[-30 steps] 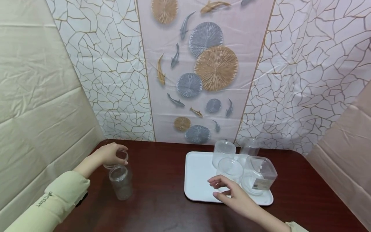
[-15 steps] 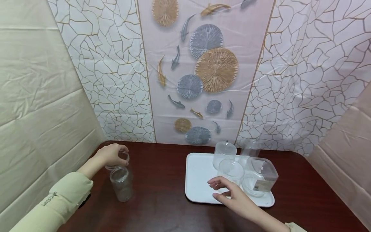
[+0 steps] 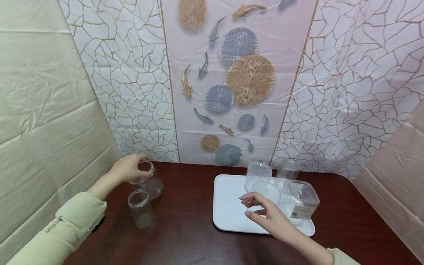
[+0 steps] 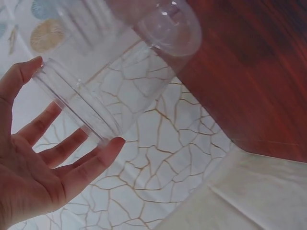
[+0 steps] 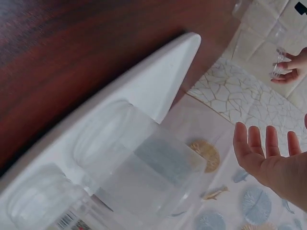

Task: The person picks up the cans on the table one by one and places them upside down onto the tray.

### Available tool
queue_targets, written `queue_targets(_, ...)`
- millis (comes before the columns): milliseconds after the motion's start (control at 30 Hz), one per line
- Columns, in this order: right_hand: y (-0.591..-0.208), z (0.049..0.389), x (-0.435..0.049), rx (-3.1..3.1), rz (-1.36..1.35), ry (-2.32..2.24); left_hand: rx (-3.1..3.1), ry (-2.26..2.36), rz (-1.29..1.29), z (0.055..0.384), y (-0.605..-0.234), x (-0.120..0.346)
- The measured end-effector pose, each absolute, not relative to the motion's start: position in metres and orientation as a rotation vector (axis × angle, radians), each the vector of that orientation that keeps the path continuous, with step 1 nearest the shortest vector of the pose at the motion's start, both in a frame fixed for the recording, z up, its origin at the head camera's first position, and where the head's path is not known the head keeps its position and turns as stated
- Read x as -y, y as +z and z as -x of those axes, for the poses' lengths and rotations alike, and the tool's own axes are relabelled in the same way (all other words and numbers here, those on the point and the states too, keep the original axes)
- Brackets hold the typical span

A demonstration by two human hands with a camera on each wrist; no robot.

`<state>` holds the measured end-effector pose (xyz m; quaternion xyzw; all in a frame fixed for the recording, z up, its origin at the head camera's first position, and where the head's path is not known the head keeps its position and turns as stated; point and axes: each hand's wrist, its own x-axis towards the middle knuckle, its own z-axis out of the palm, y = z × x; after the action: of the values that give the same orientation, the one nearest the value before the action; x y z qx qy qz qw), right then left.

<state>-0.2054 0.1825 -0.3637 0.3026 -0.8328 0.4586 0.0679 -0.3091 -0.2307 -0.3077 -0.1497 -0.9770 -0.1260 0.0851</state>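
My left hand [image 3: 127, 169] grips a clear plastic jar [image 3: 154, 188] by its neck. In the left wrist view, thumb and fingertips hold the ridged rim of this jar [image 4: 139, 91], which looks empty and tilts away from the palm. A second, narrower clear jar [image 3: 141, 211] stands upright on the table just nearer to me. My right hand [image 3: 269, 217] hovers at the front of a white tray [image 3: 228, 206], fingers loosely bent and holding nothing. Behind it on the tray is a round clear jar [image 3: 265, 191], partly hidden by the hand.
Also on the tray are a taller round jar [image 3: 257, 176], a clear jar [image 3: 287, 170] at the back, and a squarish container [image 3: 303, 200] with a barcode label. Dark red-brown table [image 3: 185, 213] lies between tray and left-hand jars. Patterned cloth [image 3: 142, 92] hangs behind.
My left hand has risen slightly and shifted right with the jar, whose base now swings out to the right, apart from the narrower jar. The right hand has barely moved.
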Motion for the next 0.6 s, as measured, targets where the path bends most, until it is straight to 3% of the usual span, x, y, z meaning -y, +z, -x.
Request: queue_targets(600, -0.324, 0.221, -0.185, 2.461, -0.842, 1.333, 2.643, -0.87, 0.489, 0.297, -0.274, 0.182)
